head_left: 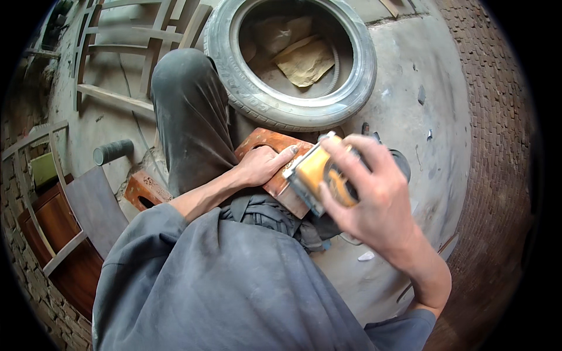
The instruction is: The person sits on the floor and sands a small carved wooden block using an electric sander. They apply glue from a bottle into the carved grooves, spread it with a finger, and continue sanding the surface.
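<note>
My right hand (377, 187) is wrapped round a yellow and black power sander (314, 166). The sander's pad lies against the right end of a reddish-brown wooden box (256, 140), which rests across my lap. My left hand (263, 166) grips this box from its left side, thumb stretched over the top towards the sander. A dark oval opening shows in the box's face, partly covered by my left hand. The lower face of the box looks paler and bare.
A large tyre (281, 112) lies beyond my knees, with a sandpaper-like tan sheet (304, 60) inside. A similar wooden box (146, 191) and a grey-green cylinder (113, 152) sit at left. Wooden frames (117, 100) lie at far left; a brick surface (489, 105) runs along the right.
</note>
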The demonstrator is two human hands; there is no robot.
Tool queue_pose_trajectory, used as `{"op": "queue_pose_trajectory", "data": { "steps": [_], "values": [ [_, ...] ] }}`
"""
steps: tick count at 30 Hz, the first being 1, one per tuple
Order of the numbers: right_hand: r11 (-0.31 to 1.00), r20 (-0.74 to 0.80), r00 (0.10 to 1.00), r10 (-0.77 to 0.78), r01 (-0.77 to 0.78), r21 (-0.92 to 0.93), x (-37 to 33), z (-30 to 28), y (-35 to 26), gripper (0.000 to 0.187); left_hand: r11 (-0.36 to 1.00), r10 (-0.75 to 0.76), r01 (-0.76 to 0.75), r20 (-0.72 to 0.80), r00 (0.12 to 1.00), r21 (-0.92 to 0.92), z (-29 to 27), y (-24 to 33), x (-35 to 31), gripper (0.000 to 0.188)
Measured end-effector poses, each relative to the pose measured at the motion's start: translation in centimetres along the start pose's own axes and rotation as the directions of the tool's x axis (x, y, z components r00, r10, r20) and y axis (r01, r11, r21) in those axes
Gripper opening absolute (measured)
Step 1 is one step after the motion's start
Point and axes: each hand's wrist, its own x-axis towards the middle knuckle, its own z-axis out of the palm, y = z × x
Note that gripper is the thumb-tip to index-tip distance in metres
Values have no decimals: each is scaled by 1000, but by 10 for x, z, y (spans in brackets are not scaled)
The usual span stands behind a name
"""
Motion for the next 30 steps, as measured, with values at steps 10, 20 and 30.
{"op": "queue_pose_trajectory", "data": {
  "steps": [10,20,30],
  "values": [
    [997,-41,998,38,-40,-64,7,2,12,59,992,-11,10,7,1000,128,1,4,1,87],
    [995,-33,995,-95,95,-4,-23,14,-17,60,1000,-11,11,-5,1000,22,1,-2,-3,84],
    [993,-214,972,97,-110,-52,-2,7,47,61,997,23,-24,9,1000,74,0,0,-8,79]
  ]
}}
